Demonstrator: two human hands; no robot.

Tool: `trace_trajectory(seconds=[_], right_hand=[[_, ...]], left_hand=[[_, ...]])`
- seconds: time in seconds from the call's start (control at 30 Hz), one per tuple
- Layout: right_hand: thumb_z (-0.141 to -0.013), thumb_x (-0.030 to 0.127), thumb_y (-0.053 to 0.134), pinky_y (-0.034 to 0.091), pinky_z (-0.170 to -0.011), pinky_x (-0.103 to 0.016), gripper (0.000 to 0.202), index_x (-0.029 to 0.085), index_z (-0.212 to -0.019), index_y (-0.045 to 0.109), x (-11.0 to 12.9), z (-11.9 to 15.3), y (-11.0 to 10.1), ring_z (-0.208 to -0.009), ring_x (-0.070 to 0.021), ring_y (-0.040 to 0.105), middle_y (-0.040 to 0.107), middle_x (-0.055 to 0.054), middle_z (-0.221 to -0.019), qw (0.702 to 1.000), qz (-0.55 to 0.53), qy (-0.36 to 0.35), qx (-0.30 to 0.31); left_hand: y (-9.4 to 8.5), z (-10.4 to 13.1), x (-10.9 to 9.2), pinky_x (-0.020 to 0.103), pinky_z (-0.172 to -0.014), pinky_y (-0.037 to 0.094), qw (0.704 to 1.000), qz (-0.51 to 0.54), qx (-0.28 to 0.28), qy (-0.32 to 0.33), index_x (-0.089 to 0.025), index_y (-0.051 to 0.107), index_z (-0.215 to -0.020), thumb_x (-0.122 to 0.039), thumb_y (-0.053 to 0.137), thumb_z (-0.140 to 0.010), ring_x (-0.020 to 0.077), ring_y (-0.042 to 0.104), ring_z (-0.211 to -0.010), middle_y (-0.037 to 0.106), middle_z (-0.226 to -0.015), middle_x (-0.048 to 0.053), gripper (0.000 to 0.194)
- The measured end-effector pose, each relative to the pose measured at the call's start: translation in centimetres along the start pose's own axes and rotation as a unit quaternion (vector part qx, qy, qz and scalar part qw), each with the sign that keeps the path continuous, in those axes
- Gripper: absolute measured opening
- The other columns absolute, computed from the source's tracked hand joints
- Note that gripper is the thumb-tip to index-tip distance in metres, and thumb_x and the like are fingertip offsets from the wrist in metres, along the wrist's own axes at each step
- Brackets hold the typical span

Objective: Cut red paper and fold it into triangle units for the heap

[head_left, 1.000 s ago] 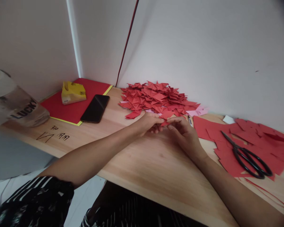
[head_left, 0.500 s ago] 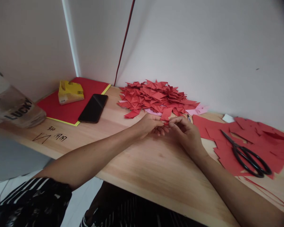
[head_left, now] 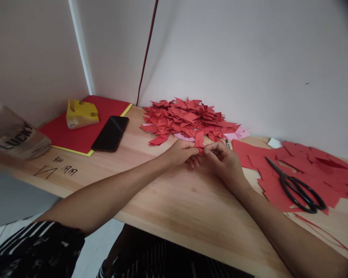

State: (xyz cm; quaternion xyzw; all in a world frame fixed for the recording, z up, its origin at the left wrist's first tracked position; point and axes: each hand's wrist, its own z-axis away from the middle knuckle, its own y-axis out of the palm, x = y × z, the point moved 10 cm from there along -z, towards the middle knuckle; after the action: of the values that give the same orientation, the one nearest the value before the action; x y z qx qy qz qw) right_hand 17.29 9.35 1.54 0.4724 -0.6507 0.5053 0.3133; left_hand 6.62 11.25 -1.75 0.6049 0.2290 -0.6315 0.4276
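Note:
Between my two hands is a small piece of folded red paper (head_left: pixel 199 139), held over the middle of the table. My left hand (head_left: pixel 182 153) pinches its left side, thumb on top and the other fingers curled beneath. From the right, my right hand (head_left: pixel 222 157) grips the lower edge between thumb and forefinger. The fingertips hide part of the folds. Just behind my hands lies a heap of folded red paper pieces (head_left: pixel 182 116), with some pink paper (head_left: pixel 238 133) showing at its edge.
Black-handled scissors (head_left: pixel 298 189) lie on red paper sheets (head_left: pixel 315 166) at right, near red cord (head_left: pixel 321 231). Leftward are a phone (head_left: pixel 110 133), a yellow packet (head_left: pixel 81 114) on a red sheet (head_left: pixel 56 133), and a bottle (head_left: pixel 20 135). The wooden table (head_left: pixel 162 204) meets a wall behind.
The whole scene has shifted slightly left as the head turned. The red paper between my fingers looks narrower at its top; both hands keep their pinch on it.

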Motion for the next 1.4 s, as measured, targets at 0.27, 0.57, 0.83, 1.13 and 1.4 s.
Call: trace_trajectory(seconds=[0.27, 0.57, 0.83, 1.13, 1.4], right_hand=[[-0.087, 0.032, 0.061, 0.049, -0.064, -0.029, 0.013, 0.021, -0.08, 0.061, 0.6, 0.0, 0.2, -0.069, -0.015, 0.061, 0.065, -0.002, -0.076, 1.0, 0.021, -0.018, 0.011], [-0.088, 0.028, 0.06, 0.051, -0.068, -0.03, 0.007, 0.023, -0.091, 0.055, 1.0, 0.1, 0.9, -0.071, -0.0147, 0.062, 0.064, 0.0, -0.078, 0.998, -0.045, -0.034, 0.025], [-0.088, 0.037, 0.059, 0.049, -0.067, -0.03, 0.017, 0.022, -0.097, 0.056, -0.4, -0.1, 1.1, -0.073, -0.0154, 0.061, 0.064, -0.002, -0.083, 0.997, -0.057, 0.012, 0.041], [-0.088, 0.03, 0.054, 0.038, -0.06, -0.028, 0.017, 0.021, -0.074, 0.051, 0.0, -0.3, 1.4, -0.065, -0.014, 0.047, 0.052, 0.002, -0.069, 0.993, 0.078, -0.017, 0.083], [-0.09, 0.03, 0.052, 0.04, -0.066, -0.03, 0.015, 0.022, -0.077, 0.052, 1.0, 0.0, 1.9, -0.071, -0.0164, 0.05, 0.055, 0.0, -0.073, 0.991, 0.057, -0.046, 0.111]], left_hand=[[0.0, 0.4, -0.9, 0.018, -0.045, 0.049, 0.995, -0.098, -0.014, 0.026, -0.008, 0.063, -0.066, -0.008, 0.055, -0.084, 0.008, 0.059, -0.044, 0.065, -0.058, 0.003, 0.019], [-0.2, 0.2, -0.5, 0.016, -0.038, 0.043, 0.993, -0.116, -0.015, 0.031, -0.011, 0.058, -0.068, -0.011, 0.052, -0.089, 0.0078, 0.057, -0.04, 0.061, -0.052, -0.001, 0.022], [-0.5, 0.3, -0.6, 0.015, -0.035, 0.039, 0.991, -0.131, -0.022, 0.028, -0.012, 0.055, -0.067, -0.014, 0.049, -0.089, 0.0062, 0.052, -0.037, 0.058, -0.051, -0.002, 0.023], [-0.1, 1.1, -1.7, 0.015, -0.04, 0.037, 0.972, -0.215, -0.015, 0.096, -0.015, 0.054, -0.068, -0.016, 0.048, -0.086, 0.0059, 0.051, -0.04, 0.055, -0.052, -0.003, 0.018], [-0.3, 0.9, -2.2, 0.016, -0.043, 0.036, 0.962, -0.248, -0.01, 0.113, -0.014, 0.055, -0.064, -0.02, 0.051, -0.083, 0.0054, 0.049, -0.042, 0.056, -0.053, -0.002, 0.021]])
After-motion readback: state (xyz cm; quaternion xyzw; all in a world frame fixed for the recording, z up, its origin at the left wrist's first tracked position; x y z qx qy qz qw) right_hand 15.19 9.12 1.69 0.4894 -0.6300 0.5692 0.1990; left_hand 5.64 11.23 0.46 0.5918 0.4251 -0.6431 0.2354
